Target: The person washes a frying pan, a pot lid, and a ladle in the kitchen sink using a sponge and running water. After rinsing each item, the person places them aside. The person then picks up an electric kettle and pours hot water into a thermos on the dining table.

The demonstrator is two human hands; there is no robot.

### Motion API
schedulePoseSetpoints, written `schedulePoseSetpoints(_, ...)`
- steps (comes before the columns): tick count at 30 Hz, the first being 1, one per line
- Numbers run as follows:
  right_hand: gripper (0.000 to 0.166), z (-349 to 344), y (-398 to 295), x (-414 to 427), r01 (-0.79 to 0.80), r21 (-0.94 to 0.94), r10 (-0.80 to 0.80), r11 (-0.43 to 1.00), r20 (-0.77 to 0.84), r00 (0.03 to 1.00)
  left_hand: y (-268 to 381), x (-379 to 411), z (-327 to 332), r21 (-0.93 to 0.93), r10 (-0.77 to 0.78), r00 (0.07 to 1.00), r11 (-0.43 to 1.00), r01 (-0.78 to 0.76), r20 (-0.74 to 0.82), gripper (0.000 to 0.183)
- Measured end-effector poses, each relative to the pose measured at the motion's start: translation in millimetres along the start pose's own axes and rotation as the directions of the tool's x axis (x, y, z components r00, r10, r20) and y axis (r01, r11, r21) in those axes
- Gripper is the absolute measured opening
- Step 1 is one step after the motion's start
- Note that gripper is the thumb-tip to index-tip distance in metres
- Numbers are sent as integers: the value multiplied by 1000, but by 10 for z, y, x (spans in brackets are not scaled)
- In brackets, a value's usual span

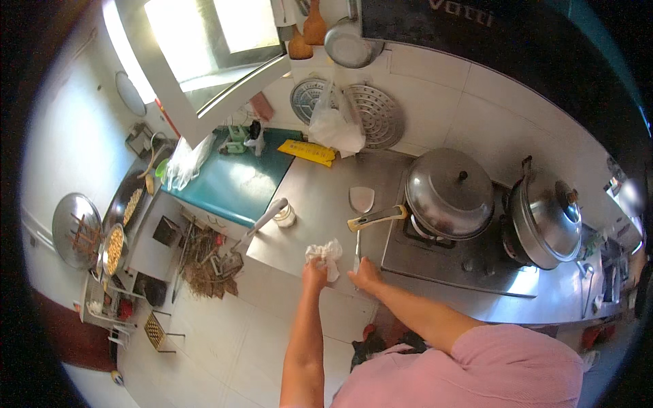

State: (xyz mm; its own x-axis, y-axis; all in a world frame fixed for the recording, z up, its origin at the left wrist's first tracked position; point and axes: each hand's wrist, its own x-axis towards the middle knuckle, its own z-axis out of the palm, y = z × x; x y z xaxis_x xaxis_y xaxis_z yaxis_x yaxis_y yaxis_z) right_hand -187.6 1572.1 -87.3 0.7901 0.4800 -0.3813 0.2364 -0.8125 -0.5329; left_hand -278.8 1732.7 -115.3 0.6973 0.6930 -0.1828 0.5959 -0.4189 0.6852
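My left hand (315,275) grips a crumpled white cloth or paper (326,255) over the front edge of the steel countertop (306,224). Close by on the right, my right hand (365,275) is closed around the handle of a metal spatula (361,199); its blade points away from me, over the counter. The handle of a lidded wok (450,194) crosses above the spatula's shaft. To the left of the spatula stands a glass jar (284,215) with whitish contents. A yellow packet (307,152) lies at the back of the counter.
A second lidded pan (546,219) sits on the right of the gas hob (459,270). A plastic bag (336,122) hangs on the wall by perforated steamer plates. On the left are a teal-topped cabinet (234,173), firewood (204,265) on the floor, and a small stool (155,331).
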Motion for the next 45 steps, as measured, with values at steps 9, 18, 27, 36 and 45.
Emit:
schedulePoseSetpoints(9, 57, -197, 380, 22, -6, 125, 2, 992, 36, 999, 184, 16, -127, -148, 304, 907, 922, -357, -290, 55)
schedulePoseSetpoints(18, 40, -826, 1698, -1387, 356, 219, -391, 909, 142, 909, 211, 2, -23, -209, 300, 934, 917, -338, -196, 48)
schedulePoseSetpoints(27, 40, -1489, 2973, -3430, -36, 186, 44, 982, -38, 998, 288, -309, 891, 269, -292, 945, 907, 323, -150, 74)
schedulePoseSetpoints(36, 34, -1544, 3920, -4911, -197, 341, 306, 919, -305, 902, -391, -346, 1458, -195, -505, 848, 859, 474, -161, 44)
schedulePoseSetpoints(45, 31, -1269, 4812, -6066, -278, 471, 491, 837, -425, 760, 1901, -628, 427, -693, -186, 982, 708, 139, 8, 91)
